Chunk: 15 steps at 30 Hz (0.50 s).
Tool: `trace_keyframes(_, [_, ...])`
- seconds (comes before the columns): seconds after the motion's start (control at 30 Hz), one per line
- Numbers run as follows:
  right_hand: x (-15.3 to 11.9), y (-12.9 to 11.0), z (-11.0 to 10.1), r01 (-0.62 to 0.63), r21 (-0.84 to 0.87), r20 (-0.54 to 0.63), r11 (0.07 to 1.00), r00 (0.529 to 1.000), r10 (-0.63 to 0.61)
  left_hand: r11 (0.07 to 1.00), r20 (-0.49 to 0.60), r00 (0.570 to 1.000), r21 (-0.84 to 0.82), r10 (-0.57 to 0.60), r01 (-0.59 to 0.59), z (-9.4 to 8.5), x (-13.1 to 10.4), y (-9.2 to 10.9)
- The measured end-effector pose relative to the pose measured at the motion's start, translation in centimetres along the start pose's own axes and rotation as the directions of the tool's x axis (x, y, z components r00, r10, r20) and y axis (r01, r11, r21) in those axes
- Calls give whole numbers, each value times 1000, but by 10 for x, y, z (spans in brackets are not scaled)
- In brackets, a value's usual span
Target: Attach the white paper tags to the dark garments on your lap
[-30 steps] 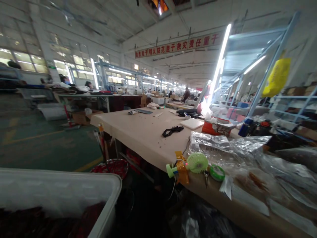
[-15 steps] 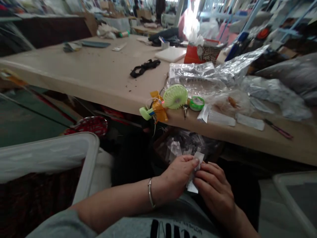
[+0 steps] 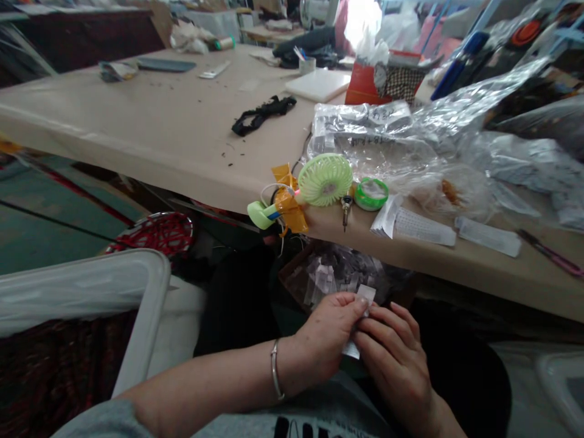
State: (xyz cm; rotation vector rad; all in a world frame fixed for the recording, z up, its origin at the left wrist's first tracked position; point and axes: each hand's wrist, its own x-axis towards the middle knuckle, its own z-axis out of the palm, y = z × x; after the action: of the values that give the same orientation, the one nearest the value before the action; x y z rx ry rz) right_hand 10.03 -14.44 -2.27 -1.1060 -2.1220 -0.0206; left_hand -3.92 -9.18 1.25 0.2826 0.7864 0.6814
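Note:
My left hand (image 3: 331, 325) is closed on small white paper labels (image 3: 366, 293), with the thumb pressed on top. One end of the labels sticks up past the thumb and another shows below the fingers. My right hand (image 3: 396, 356) meets it from the right, its fingers bent against the labels and partly hiding them. Both hands are above my lap, in front of a box of clear plastic scraps (image 3: 331, 274). On the table edge lie a fanned stack of white labels (image 3: 387, 217), a printed label strip (image 3: 424, 227) and another strip (image 3: 488, 236).
A green fan (image 3: 325, 180) is taped to the table edge (image 3: 219, 198), beside a green tape roll (image 3: 371, 193) and a pointed metal tool (image 3: 345, 213). Plastic bags (image 3: 378, 152) and a pink-handled cutter (image 3: 550, 252) lie rightward. A white bin (image 3: 152, 286) stands left.
The view has tilted down and shifted slightly. My hands keep hold of the labels, and the right fingers now cover more of their lower end.

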Motion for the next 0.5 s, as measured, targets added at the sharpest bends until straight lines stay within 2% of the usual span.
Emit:
trace_keyframes(0.23, [4, 6, 4, -55, 22, -6, 998, 998, 55, 1000, -38, 999, 26, -4, 5, -3, 9, -1])
trace_keyframes(0.37, [7, 6, 9, -28, 12, -58, 1000, 998, 29, 999, -48, 999, 40, -14, 16, -5, 13, -2])
trace_keyframes(0.5, [8, 28, 3, 26, -19, -149, 999, 988, -29, 994, -56, 998, 96, -38, 44, -13, 24, -5])
